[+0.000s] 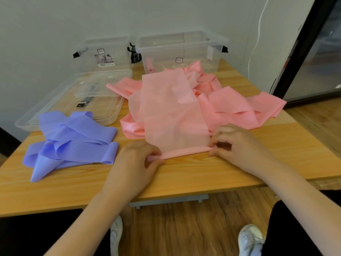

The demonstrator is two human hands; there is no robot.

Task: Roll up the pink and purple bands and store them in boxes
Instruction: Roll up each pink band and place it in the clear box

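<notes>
Light wooden tabletop (184,174): at lower centre, thin rolled end of translucent pink stretch band (185,152) is pinched by left hand (137,163) and right hand (236,143); crumpled purple band (73,143) at left.

Bare table (184,174) nearer than the pink heap (230,106); behind the heap, blocked by two boxes (182,50); left of it, by lids (73,100) and purple bands (73,143).

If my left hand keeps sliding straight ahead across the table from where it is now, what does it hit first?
Your left hand already pinches the pink band's rolled end. Straight ahead it would probably meet the loose pink heap first, though depth is unclear.
</notes>
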